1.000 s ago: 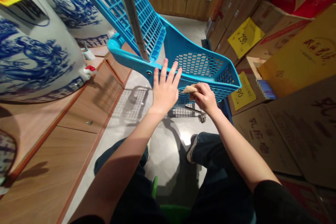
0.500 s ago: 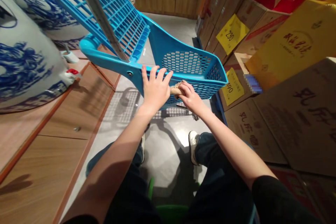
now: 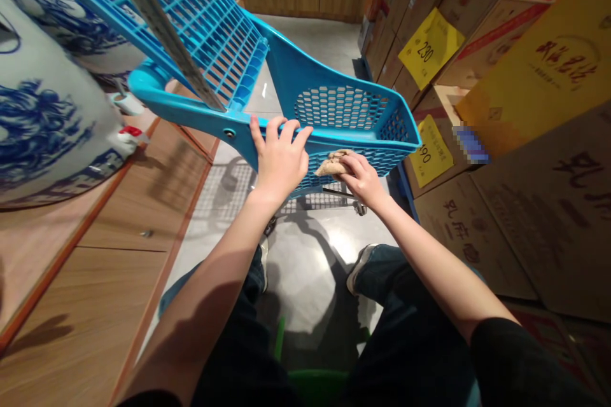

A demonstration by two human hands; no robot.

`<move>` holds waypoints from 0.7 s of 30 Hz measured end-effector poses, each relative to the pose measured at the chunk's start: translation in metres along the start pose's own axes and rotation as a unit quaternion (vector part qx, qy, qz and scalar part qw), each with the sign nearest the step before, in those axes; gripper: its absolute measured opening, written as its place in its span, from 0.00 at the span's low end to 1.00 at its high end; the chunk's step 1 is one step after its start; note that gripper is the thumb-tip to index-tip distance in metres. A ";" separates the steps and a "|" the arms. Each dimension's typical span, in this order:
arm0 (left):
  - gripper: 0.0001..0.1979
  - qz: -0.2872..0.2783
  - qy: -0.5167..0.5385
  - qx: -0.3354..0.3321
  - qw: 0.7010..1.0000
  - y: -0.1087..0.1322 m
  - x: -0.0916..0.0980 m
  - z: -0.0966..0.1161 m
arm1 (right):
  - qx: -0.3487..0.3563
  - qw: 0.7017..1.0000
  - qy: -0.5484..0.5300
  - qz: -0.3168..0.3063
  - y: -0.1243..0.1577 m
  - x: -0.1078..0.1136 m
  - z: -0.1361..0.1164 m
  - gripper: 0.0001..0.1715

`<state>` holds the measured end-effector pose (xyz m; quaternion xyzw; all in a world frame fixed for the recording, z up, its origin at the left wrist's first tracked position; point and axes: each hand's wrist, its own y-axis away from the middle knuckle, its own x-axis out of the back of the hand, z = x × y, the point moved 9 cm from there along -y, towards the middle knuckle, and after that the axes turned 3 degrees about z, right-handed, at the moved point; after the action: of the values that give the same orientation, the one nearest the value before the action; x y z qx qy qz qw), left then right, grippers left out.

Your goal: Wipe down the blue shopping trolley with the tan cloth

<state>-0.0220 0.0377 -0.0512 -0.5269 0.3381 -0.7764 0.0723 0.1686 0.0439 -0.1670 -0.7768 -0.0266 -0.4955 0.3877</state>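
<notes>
Nearest of the two, the right hand [image 3: 363, 181] is pinched almost shut, thumb and fingers closed on a crumpled tan scrap [image 3: 333, 166], perhaps cloth or paper; the picture does not settle which. The scrap sticks out from the fingertips toward the left hand, its longer axis lying roughly crosswise, just in front of the cart's mesh wall and apart from it as far as can be told. The left hand [image 3: 279, 162] sits just to its left, fingers spread and curled over the rim of a blue plastic shopping cart [image 3: 305, 76], holding nothing else. Beyond, cardboard boxes [image 3: 482, 235] with yellow price tags [image 3: 431, 48] are stacked on the right, and blue-and-white porcelain jars [image 3: 42, 127] stand on a wooden counter [image 3: 119, 280] on the left.
</notes>
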 end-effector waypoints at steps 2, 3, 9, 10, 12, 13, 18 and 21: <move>0.23 0.002 -0.004 -0.002 1.000 0.000 0.000 0.000 | 0.004 1.000 0.007 0.004 0.003 0.002 0.004 0.13; 0.22 0.002 -0.006 -0.003 1.000 0.000 0.000 0.000 | 0.010 1.000 0.009 -0.003 0.006 0.001 0.006 0.12; 0.20 0.009 -0.007 -0.001 1.000 -0.002 0.001 0.001 | -0.013 1.000 -0.007 0.009 0.016 0.010 0.008 0.13; 0.20 0.015 -0.005 0.000 1.000 -0.002 0.001 0.001 | -0.031 0.999 -0.018 0.034 0.013 0.018 0.008 0.15; 0.20 0.027 -0.001 0.004 1.000 -0.002 0.002 0.001 | -0.068 0.994 -0.034 0.084 0.007 0.032 0.010 0.17; 0.19 0.031 0.001 0.005 1.000 -0.002 0.002 0.001 | -0.083 0.991 -0.038 0.098 0.005 0.036 0.012 0.17; 0.18 0.020 0.007 0.012 1.000 -0.005 0.001 0.000 | -0.100 0.995 -0.026 0.010 0.010 0.017 0.020 0.10; 0.18 -0.001 0.005 0.023 1.000 -0.006 0.000 0.000 | -0.123 0.988 -0.025 -0.092 0.026 -0.010 0.021 0.10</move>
<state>-0.0211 0.0422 -0.0476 -0.5219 0.3196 -0.7866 0.0822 0.1907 0.0424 -0.1939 -0.8247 -0.0464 -0.5093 0.2416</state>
